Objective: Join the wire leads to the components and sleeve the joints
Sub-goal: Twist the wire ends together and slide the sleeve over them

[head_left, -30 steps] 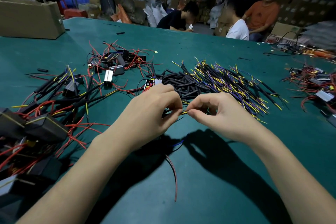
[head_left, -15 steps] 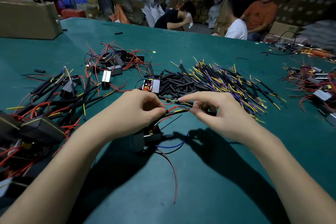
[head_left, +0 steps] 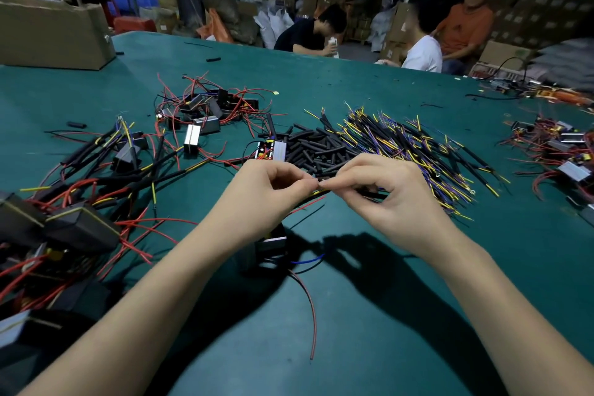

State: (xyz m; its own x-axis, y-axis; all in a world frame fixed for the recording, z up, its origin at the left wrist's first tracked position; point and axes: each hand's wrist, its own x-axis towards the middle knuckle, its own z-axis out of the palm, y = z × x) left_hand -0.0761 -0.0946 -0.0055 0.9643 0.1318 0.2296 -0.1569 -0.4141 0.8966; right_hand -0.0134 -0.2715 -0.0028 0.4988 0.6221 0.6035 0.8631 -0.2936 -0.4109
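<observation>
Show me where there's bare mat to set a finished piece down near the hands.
Bare green mat lies near the front edge, right of the loose red wire, and far beyond the sleeving pile. Crowded: finished units at left, the cut-lead pile behind the right hand, red-wired parts far right.

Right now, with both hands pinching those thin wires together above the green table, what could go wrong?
1. The left hand and right hand meet fingertip to fingertip on a thin yellow-tipped black lead; it could slip before it joins.
2. The small boxy component hangs low under the left wrist, partly hidden; its weight might tug the joint apart.
3. Its loose long red wire trails over the green table and could snag a forearm.
</observation>
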